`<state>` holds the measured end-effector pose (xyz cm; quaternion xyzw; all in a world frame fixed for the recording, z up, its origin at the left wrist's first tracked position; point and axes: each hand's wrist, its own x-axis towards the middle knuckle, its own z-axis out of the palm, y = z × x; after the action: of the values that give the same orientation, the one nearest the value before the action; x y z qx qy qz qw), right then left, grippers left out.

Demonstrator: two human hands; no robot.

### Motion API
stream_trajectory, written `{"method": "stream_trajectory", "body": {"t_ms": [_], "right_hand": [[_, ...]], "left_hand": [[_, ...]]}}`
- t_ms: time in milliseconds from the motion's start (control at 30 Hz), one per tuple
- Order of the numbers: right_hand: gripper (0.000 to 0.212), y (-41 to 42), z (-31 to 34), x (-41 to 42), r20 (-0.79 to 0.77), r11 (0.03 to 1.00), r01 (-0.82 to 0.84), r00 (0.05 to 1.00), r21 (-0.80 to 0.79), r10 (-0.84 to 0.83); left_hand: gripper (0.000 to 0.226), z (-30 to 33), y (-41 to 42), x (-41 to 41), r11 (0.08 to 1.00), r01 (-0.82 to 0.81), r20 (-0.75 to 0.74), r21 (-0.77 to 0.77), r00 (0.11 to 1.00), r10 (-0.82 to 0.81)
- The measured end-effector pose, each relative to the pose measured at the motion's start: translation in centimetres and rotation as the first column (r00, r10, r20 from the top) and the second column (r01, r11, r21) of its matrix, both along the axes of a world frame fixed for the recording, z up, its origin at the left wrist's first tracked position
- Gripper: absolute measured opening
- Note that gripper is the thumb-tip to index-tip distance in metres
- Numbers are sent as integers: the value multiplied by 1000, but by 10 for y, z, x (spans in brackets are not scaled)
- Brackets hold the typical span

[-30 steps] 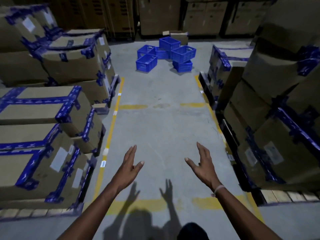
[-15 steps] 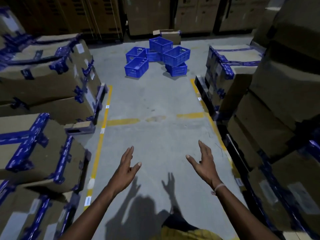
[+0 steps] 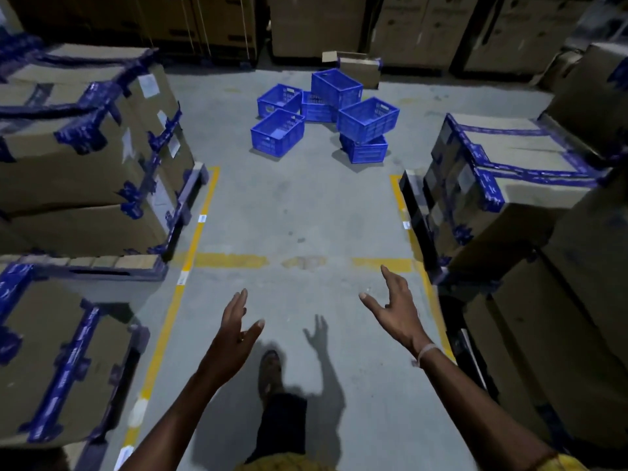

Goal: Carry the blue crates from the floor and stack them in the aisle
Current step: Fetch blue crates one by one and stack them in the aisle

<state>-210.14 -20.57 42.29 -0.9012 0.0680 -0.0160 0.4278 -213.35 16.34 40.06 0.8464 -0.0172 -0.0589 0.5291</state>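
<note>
Several blue plastic crates lie in a loose heap on the grey floor at the far end of the aisle. The nearest one stands upright and apart at the left; another sits tilted on top of a lower crate at the right. My left hand and my right hand are held out in front of me, fingers spread, both holding nothing and well short of the crates.
Tall stacks of cardboard boxes with blue tape line the left side and more boxes line the right, on pallets. Yellow floor lines mark the aisle. A small open carton sits behind the crates. My foot is stepping forward.
I have walked forward along the aisle; the crates look nearer and larger, and the boxes on both sides have slid past. Both hands stay open and raised.
</note>
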Motion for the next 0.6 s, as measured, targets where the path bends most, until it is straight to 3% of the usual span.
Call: {"method": "stream_trajectory", "body": {"t_ms": [200,600], "right_hand": [[85,-1,-20,154,-5,999,54,999,-7,-54],[86,-20,-6,423,0,967,235,972,99,-236]], "left_hand": [[68,-16,7,177,999,30,-13,-21,999,-30],[71,33,-38,527,965,258,24,54,966,-259]]}}
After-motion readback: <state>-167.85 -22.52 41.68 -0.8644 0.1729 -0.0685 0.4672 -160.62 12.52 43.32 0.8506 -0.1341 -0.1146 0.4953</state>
